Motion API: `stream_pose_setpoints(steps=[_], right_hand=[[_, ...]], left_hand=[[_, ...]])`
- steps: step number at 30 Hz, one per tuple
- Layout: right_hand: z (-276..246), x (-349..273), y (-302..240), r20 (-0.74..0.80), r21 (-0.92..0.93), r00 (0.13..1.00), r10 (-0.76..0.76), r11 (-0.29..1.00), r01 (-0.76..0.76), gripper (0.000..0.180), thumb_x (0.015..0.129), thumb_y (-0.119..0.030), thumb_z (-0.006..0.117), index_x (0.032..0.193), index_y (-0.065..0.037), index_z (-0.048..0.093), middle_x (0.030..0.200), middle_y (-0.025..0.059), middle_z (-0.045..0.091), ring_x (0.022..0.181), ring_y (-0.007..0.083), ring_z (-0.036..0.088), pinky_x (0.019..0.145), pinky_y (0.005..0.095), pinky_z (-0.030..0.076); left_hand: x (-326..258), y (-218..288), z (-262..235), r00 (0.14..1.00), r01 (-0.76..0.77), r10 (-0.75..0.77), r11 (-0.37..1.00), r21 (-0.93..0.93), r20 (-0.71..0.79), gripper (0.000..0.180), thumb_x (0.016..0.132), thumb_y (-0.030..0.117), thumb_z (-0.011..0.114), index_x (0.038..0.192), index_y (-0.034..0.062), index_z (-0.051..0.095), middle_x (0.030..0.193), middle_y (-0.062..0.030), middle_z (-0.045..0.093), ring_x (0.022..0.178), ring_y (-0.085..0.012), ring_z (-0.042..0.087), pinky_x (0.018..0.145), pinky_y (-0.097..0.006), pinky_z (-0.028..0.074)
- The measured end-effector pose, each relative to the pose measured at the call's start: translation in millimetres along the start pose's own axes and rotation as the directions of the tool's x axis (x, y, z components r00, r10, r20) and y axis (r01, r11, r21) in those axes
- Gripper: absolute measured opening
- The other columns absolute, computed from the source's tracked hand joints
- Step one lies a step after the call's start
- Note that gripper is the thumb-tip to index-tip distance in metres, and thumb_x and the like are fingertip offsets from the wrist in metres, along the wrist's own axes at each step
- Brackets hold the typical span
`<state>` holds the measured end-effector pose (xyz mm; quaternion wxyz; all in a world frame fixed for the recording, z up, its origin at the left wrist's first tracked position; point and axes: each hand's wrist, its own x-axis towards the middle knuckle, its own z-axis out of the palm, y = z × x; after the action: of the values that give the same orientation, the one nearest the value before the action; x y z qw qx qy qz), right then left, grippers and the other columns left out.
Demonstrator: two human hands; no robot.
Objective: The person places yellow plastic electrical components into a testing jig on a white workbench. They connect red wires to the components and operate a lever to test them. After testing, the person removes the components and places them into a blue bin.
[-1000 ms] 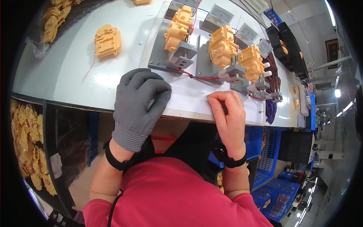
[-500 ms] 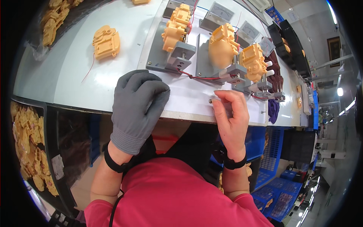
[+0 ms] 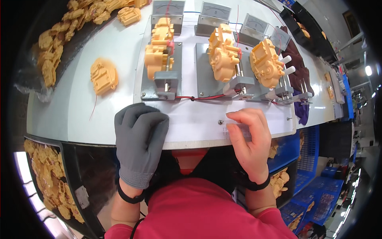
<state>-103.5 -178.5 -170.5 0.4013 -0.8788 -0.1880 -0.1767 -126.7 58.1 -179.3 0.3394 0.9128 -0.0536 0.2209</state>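
Note:
My left hand (image 3: 140, 139), in a grey knitted glove, rests at the table's front edge with its fingers curled in. Whatever lies inside them, if anything, is hidden. My right hand (image 3: 251, 137) is bare, its thumb and forefinger apart with nothing between them. Just left of its fingertips stands a small metal toggle switch (image 3: 221, 122). Beyond the hands, three grey test fixtures each carry yellow plastic gear housings: the left housing (image 3: 158, 53), the middle housing (image 3: 223, 55) and the right housing (image 3: 266, 63). Red and black wires (image 3: 207, 97) link the fixtures.
Analog meters (image 3: 215, 15) stand behind the fixtures. A loose yellow housing (image 3: 103, 77) with a red wire lies at left, near a pile of housings (image 3: 51, 55) on dark plastic. A bin of yellow parts (image 3: 51, 179) sits below left; blue crates (image 3: 314, 199) are below right.
The whole view has shifted, so the fixtures and the table edge appear lower. Both hands keep nearly the same pose, the right still beside the toggle switch.

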Motion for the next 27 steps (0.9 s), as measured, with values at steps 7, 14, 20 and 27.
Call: stream_pose_setpoints(steps=[7, 14, 20, 27], right_hand=[[-8.0, 2.6, 5.7, 0.033, 0.008, 0.996, -0.087, 0.996, 0.087, 0.024, 0.081, -0.001, 0.074, 0.104, -0.004, 0.068, 0.098, 0.0108, 0.066, 0.09, 0.0263, 0.061, 0.078, 0.0342, 0.05], [-8.6, 3.4, 12.0, 0.02, 0.068, 0.994, -0.111, 0.992, 0.11, 0.028, 0.078, -0.006, 0.08, 0.104, -0.007, 0.069, 0.095, 0.0047, 0.067, 0.085, 0.0226, 0.06, 0.075, 0.033, 0.045], [-3.8, 3.9, 12.5, -0.002, 0.067, 0.995, -0.097, 0.993, 0.097, 0.029, 0.077, -0.013, 0.082, 0.102, -0.011, 0.068, 0.093, 0.001, 0.063, 0.078, 0.0207, 0.057, 0.074, 0.0339, 0.04], [-5.3, 6.6, 10.5, 0.033, 0.047, 0.994, -0.101, 0.994, 0.1, 0.027, 0.077, -0.006, 0.08, 0.102, -0.009, 0.07, 0.092, 0.0019, 0.066, 0.08, 0.0201, 0.059, 0.073, 0.0322, 0.043]], left_hand=[[0.3, 5.5, 0.9, 0.996, 0.084, -0.084, 0.996, 0.013, 0.026, 0.015, 0.082, -0.001, 0.069, 0.096, 0.0038, 0.066, 0.101, -0.0113, 0.061, 0.104, -0.0319, 0.054, 0.094, -0.041, 0.042], [-4.0, 13.2, 4.6, 0.976, 0.214, -0.211, 0.975, -0.058, 0.046, 0.013, 0.085, 0.001, 0.064, 0.099, 0.0006, 0.064, 0.105, -0.0136, 0.058, 0.107, -0.0305, 0.052, 0.098, -0.039, 0.04], [-7.6, 8.2, -1.7, 0.952, 0.283, -0.27, 0.956, -0.073, 0.145, 0.015, 0.088, 0.001, 0.06, 0.102, -0.0025, 0.062, 0.117, -0.013, 0.054, 0.12, -0.0276, 0.049, 0.109, -0.038, 0.032], [-7.6, 9.4, 2.9, 0.958, 0.285, -0.278, 0.946, -0.152, 0.068, 0.016, 0.082, 0.001, 0.068, 0.098, 0.0001, 0.065, 0.109, -0.0137, 0.057, 0.11, -0.0287, 0.052, 0.1, -0.04, 0.04]])
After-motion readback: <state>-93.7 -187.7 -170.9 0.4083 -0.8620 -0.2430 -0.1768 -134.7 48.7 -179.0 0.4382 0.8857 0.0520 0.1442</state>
